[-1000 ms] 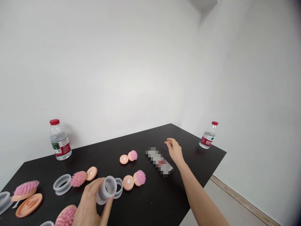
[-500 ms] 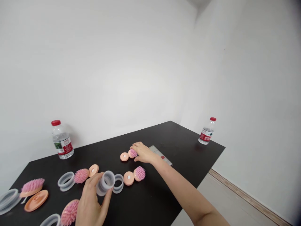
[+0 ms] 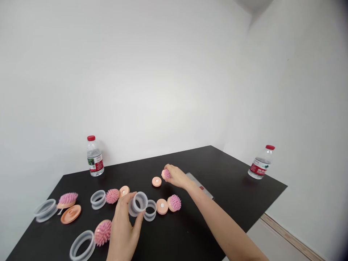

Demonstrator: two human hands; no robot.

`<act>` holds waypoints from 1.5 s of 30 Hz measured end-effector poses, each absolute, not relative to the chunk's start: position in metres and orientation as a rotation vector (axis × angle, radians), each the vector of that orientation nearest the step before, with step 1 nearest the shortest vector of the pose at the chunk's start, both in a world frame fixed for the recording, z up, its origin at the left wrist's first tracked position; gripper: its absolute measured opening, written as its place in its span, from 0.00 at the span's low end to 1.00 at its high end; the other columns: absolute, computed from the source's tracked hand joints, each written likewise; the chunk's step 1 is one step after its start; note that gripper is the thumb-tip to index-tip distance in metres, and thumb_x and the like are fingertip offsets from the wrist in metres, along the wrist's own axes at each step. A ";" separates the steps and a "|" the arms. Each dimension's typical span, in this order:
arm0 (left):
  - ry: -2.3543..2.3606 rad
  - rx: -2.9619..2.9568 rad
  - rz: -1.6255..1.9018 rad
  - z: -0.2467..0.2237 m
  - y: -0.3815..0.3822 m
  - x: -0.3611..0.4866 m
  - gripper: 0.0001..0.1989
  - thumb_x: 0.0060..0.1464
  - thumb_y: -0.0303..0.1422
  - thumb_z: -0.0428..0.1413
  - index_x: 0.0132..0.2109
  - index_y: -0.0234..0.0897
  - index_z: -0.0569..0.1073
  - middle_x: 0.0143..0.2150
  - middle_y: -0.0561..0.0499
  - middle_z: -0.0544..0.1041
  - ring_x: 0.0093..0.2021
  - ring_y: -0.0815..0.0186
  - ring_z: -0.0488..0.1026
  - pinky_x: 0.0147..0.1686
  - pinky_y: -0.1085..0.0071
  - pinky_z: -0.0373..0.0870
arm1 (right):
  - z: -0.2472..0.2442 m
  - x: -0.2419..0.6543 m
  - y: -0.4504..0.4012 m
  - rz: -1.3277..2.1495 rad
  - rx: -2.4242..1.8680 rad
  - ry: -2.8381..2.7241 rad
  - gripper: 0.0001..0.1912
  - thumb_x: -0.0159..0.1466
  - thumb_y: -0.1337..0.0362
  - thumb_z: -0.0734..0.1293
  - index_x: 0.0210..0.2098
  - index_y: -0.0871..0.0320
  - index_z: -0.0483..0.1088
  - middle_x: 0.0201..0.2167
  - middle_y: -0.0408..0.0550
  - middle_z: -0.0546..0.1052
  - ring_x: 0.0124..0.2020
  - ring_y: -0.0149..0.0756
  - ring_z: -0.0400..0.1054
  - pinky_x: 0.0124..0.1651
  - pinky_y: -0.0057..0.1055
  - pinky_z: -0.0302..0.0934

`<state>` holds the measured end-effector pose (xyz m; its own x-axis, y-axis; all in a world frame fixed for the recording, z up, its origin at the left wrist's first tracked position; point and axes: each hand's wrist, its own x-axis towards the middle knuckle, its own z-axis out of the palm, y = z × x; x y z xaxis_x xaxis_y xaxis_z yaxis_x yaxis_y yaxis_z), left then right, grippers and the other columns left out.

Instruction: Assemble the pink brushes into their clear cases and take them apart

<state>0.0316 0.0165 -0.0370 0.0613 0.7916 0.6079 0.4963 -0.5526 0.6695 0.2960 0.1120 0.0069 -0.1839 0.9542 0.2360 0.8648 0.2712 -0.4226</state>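
Note:
My left hand (image 3: 123, 226) is closed around a translucent plastic cup-like ring (image 3: 133, 207), thumb and fingers on opposite sides, its round opening turned up toward me. My right hand (image 3: 175, 176) reaches over the table with its fingers closed on a small round brush head (image 3: 165, 174) with pink bristles and a peach base. A peach disc (image 3: 156, 181) with a white centre lies just left of that brush head. Nearer me, a clear ring (image 3: 150, 216), another peach disc (image 3: 162, 207) and a pink-bristled brush head (image 3: 174, 203) form a row.
More brush heads (image 3: 103, 232), clear rings (image 3: 73, 250) and an orange disc (image 3: 71, 214) are spread over the left of the black table (image 3: 179, 235). One water bottle (image 3: 95, 163) stands by the wall, another (image 3: 260, 166) at the right. A flat pale object (image 3: 208, 194) lies beneath my right forearm.
The view has swung left, so things appear further right. My right hand has taken hold of the far brush head and lifted it away from its disc. My left hand still holds the ring.

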 end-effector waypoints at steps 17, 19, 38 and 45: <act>1.312 1.894 1.451 -0.028 0.010 0.034 0.18 0.56 0.30 0.56 0.54 0.43 0.67 0.58 0.43 0.73 0.62 0.49 0.68 0.56 0.49 0.68 | -0.002 0.216 0.035 0.908 -0.865 -1.735 0.22 0.58 0.62 0.70 0.51 0.54 0.67 0.44 0.48 0.71 0.43 0.40 0.71 0.47 0.36 0.66; 1.304 1.911 1.412 -0.026 0.007 0.035 0.17 0.56 0.29 0.55 0.53 0.43 0.67 0.57 0.43 0.73 0.62 0.50 0.68 0.56 0.49 0.69 | -0.007 0.217 0.034 0.882 -0.872 -1.732 0.22 0.59 0.61 0.69 0.52 0.54 0.66 0.45 0.49 0.72 0.45 0.41 0.71 0.49 0.37 0.66; 1.248 1.891 1.322 -0.017 0.001 0.035 0.18 0.54 0.28 0.57 0.52 0.43 0.70 0.54 0.44 0.76 0.55 0.51 0.72 0.54 0.49 0.69 | -0.011 0.214 0.029 1.001 -0.800 -1.728 0.26 0.58 0.65 0.70 0.56 0.52 0.64 0.50 0.52 0.73 0.51 0.44 0.71 0.56 0.43 0.65; 1.222 1.726 1.274 -0.015 0.002 0.036 0.19 0.52 0.31 0.60 0.52 0.41 0.71 0.51 0.44 0.78 0.51 0.51 0.75 0.50 0.52 0.71 | -0.013 0.217 0.029 1.056 -0.732 -1.729 0.27 0.59 0.64 0.70 0.57 0.52 0.64 0.50 0.53 0.73 0.52 0.45 0.71 0.56 0.43 0.64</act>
